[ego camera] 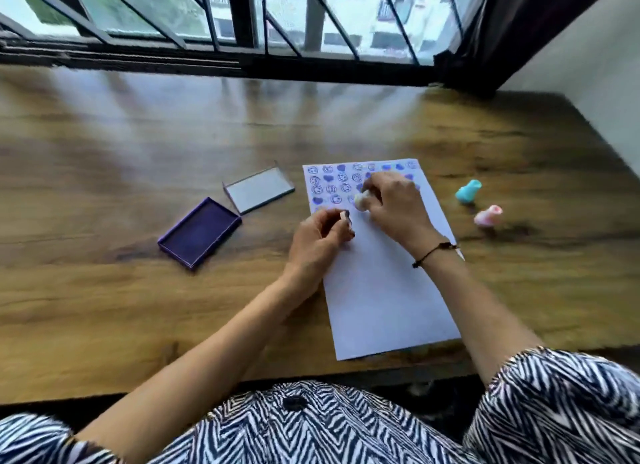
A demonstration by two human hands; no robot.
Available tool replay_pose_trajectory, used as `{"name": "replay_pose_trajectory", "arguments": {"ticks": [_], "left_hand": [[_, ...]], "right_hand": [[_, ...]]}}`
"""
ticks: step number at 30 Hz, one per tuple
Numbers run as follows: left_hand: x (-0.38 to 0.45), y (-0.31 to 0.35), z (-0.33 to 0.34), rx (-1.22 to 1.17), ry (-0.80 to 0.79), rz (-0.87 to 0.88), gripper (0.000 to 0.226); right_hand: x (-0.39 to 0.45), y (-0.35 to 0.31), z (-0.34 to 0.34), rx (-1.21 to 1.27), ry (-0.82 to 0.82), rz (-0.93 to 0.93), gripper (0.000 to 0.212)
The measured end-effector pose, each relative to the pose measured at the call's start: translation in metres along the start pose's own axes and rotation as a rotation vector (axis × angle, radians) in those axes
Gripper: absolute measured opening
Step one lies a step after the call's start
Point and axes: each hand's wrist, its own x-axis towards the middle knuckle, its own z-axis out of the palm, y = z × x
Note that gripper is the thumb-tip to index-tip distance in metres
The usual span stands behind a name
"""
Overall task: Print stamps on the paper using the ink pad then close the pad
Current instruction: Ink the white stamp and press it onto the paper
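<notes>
A white sheet of paper (381,290) lies on the wooden table, its top part covered with rows of purple stamp prints (329,183). My right hand (394,203) grips a small pale stamp (363,200) over the printed rows. My left hand (318,241) rests at the paper's left edge, fingers curled around a small whitish stamp (346,219). The purple ink pad (199,233) lies open to the left of the paper. Its clear lid (259,191) sits apart, just behind it.
A turquoise stamp (468,191) and a pink stamp (487,215) lie on the table (104,151) right of the paper. A barred window runs along the far edge, a white wall stands at the right.
</notes>
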Motion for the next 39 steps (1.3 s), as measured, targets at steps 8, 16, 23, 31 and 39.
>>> {"name": "replay_pose_trajectory", "arguments": {"ticks": [8,16,23,31,39], "left_hand": [[0.001,-0.003,-0.002,-0.018,0.031,-0.013,0.011],[0.001,-0.004,-0.002,-0.053,0.065,-0.027,0.011],[0.001,-0.004,-0.001,-0.053,0.082,-0.037,0.011],[-0.001,-0.002,0.000,-0.002,0.051,-0.011,0.015],[0.004,-0.006,0.001,-0.083,0.064,-0.040,0.009]], "right_hand": [[0.003,-0.007,0.002,-0.254,-0.075,-0.142,0.016],[0.006,-0.007,0.006,-0.367,-0.093,-0.257,0.012],[0.013,-0.008,0.004,-0.324,-0.145,-0.298,0.009],[0.009,-0.011,-0.001,-0.285,-0.182,-0.248,0.009],[-0.001,-0.009,-0.039,0.523,0.046,0.180,0.016]]}}
